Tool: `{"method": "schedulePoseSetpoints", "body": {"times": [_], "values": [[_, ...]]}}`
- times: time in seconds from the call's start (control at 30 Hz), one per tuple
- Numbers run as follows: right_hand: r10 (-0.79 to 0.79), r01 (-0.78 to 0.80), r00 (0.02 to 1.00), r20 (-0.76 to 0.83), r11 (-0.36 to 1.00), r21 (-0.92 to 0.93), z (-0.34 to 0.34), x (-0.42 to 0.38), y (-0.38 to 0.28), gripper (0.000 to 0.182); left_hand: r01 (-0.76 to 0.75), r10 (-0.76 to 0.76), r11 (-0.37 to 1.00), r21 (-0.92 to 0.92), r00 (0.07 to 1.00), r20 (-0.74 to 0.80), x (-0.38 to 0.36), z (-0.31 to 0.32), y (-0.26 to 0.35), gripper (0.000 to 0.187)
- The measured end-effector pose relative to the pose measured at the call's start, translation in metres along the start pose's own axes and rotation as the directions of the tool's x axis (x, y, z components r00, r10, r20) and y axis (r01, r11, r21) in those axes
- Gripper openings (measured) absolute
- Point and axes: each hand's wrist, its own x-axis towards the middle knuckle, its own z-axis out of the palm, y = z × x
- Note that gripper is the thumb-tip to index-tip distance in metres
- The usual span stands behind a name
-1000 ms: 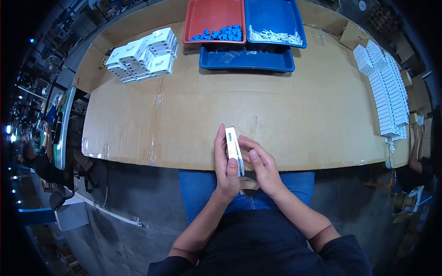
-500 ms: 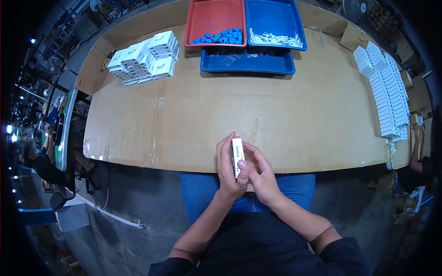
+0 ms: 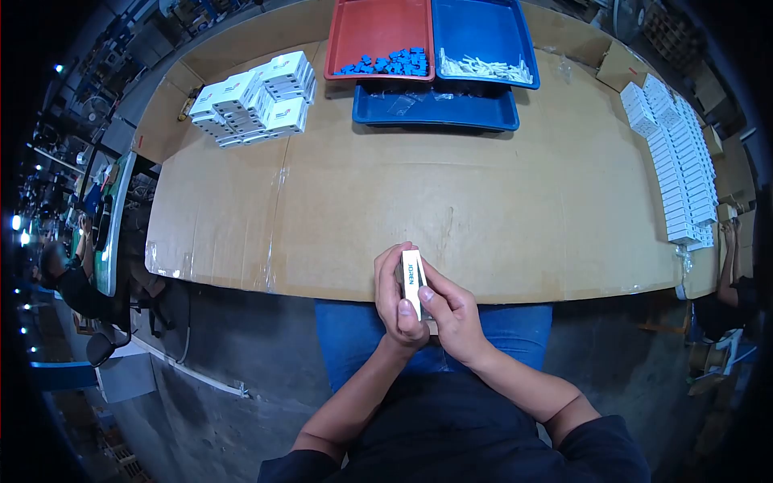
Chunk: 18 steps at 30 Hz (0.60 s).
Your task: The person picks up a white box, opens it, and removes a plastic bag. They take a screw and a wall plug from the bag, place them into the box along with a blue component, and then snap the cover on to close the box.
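Note:
Between both hands stands a narrow white box-shaped unit (image 3: 412, 278) with teal lettering on the face toward me. My left hand (image 3: 394, 298) wraps its left side, with the thumb pressed near the lower end. From the right, my right hand (image 3: 454, 312) grips the same unit, its thumb on the lower right edge. The fingers hide much of the sides and the underside. Hands and unit are over the near edge of the cardboard-covered table (image 3: 346, 217).
Stacked white units stand at the back left (image 3: 254, 101), with long rows of white units (image 3: 680, 169) on the right. A red tray (image 3: 378, 36) holds blue pieces; a blue tray (image 3: 483, 36) holds white pieces. Beneath is another blue tray (image 3: 435, 121). Other people work at both sides.
The unit has turned slightly in my hands and come a little closer to me. My left thumb has shifted left and down; my right thumb now lies along the right edge.

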Motion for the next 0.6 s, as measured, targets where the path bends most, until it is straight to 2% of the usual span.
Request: {"method": "schedulePoseSetpoints", "body": {"times": [0.07, 0.17, 0.3, 0.37, 0.4, 0.43, 0.47, 0.5, 0.57, 0.6], "values": [[-0.019, 0.019, 1.0, 0.002, 0.998, -0.056, -0.001, -0.002, 0.002, 0.054, 0.005, -0.005, 1.0, -0.012, 1.0, 0.003, -0.001, 0.0, 0.002, 0.085], [-0.047, 0.047, 0.999, 0.019, 0.999, -0.014, -0.003, -0.002, 0.003, 0.053, 0.054, -0.054, 0.997, -0.05, 0.998, 0.01, -0.001, -0.001, 0.007, 0.087], [-0.086, 0.089, 0.995, 0.048, 0.994, -0.061, -0.008, 0.0, 0.004, 0.054, 0.008, -0.008, 0.999, -0.032, 1.0, 0.001, -0.002, 0.001, 0.006, 0.09], [-0.06, 0.065, 0.996, 0.061, 0.995, -0.075, -0.012, 0.004, -0.003, 0.055, 0.018, -0.02, 0.999, 0.032, 0.998, 0.053, 0.0, 0.002, 0.003, 0.096], [-0.061, 0.066, 0.996, 0.062, 0.995, -0.077, -0.016, 0.007, -0.003, 0.055, -0.009, 0.004, 0.999, 0.046, 0.994, 0.106, 0.004, 0.001, 0.003, 0.105], [0.013, -0.013, 0.999, 0.045, 1.0, -0.012, -0.021, 0.009, -0.001, 0.056, -0.009, 0.004, 0.999, 0.045, 0.994, 0.105, 0.007, 0.0, 0.001, 0.105], [0.09, -0.091, 0.996, 0.031, 0.994, 0.054, -0.025, 0.011, 0.0, 0.058, -0.073, 0.052, 0.989, 0.131, 0.986, 0.158, 0.009, -0.001, -0.002, 0.107], [0.09, -0.091, 0.996, 0.028, 0.994, 0.054, -0.028, 0.012, -0.002, 0.058, -0.139, 0.093, 0.967, 0.212, 0.972, 0.216, 0.01, -0.003, -0.004, 0.109], [0.142, -0.141, 0.989, 0.033, 0.99, -0.025, -0.032, 0.013, -0.007, 0.06, -0.087, 0.035, 0.974, 0.211, 0.971, 0.238, 0.007, -0.008, -0.01, 0.11], [0.133, -0.134, 0.988, 0.075, 0.991, 0.009, -0.033, 0.014, -0.003, 0.063, 0.101, -0.114, 0.993, 0.067, 0.971, 0.211, 0.003, -0.01, -0.013, 0.109]]}}
